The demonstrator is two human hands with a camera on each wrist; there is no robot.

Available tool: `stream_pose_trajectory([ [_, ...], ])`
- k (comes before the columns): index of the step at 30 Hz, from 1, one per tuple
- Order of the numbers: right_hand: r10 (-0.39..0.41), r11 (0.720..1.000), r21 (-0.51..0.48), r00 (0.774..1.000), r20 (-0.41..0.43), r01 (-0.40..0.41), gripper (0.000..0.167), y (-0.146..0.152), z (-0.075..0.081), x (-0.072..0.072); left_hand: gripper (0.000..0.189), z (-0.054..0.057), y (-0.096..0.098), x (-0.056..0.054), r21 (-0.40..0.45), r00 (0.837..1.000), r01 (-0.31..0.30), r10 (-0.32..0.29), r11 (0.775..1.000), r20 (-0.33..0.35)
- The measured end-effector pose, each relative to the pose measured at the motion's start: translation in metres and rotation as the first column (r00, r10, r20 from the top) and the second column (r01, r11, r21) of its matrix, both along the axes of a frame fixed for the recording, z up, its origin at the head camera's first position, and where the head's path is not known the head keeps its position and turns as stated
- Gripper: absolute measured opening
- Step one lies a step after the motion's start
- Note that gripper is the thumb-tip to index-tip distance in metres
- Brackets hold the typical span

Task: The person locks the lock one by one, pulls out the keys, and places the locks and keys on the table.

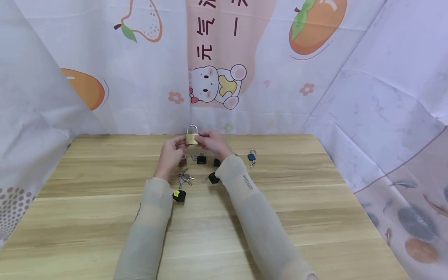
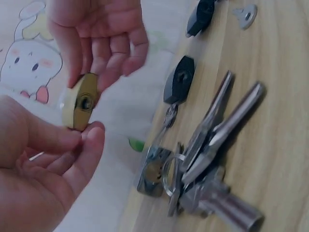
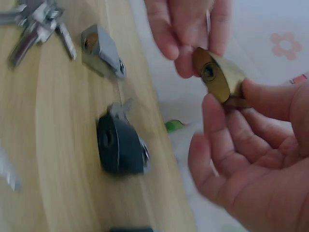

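A brass padlock is held up near the table's back edge, its silver shackle on top in the head view. My left hand pinches one side of it and my right hand pinches the other. The keyhole on the padlock's underside faces the left wrist camera, with no key in it. In the right wrist view the padlock sits between both hands' fingertips. Below the hands lie a black padlock and a partly hidden brownish padlock.
A bunch of keys lies on the wooden table. Nearer me are a black padlock and one with a yellow sticker. A blue padlock with keys lies to the right. A printed curtain hangs behind the table.
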State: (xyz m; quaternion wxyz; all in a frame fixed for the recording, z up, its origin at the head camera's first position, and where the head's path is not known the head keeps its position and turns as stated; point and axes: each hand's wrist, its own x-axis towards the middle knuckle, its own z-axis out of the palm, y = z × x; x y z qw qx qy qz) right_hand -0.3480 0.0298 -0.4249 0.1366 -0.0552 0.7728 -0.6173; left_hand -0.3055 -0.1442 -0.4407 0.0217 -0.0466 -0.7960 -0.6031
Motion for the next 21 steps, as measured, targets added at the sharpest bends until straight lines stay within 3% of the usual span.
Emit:
stream_pose_trajectory([
  [5,0.047,0.989,0.141,0.999,-0.002,-0.046,0.031,-0.014,-0.004,-0.011,0.046,-0.006,-0.006,-0.004,-0.024,0.998,0.017,-0.016,1.0,0.053],
  [8,0.046,0.986,0.157,0.999,0.013,-0.047,0.028,-0.019,-0.012,-0.017,0.044,-0.01,-0.009,-0.006,-0.08,0.998,0.037,-0.034,0.996,0.043],
  [11,0.02,0.983,0.18,0.999,0.043,-0.027,0.028,-0.023,-0.019,-0.022,0.047,-0.013,-0.01,-0.006,-0.084,0.996,0.06,-0.055,0.995,0.063],
  [15,0.01,0.972,0.235,0.998,0.061,-0.024,0.027,-0.026,-0.022,-0.024,0.051,-0.015,-0.01,-0.006,-0.013,0.986,0.068,-0.065,0.998,0.153],
  [21,0.018,0.908,0.419,0.999,0.03,-0.029,0.026,-0.033,-0.026,-0.028,0.052,-0.017,-0.011,-0.008,-0.001,0.969,0.042,-0.04,0.999,0.242],
])
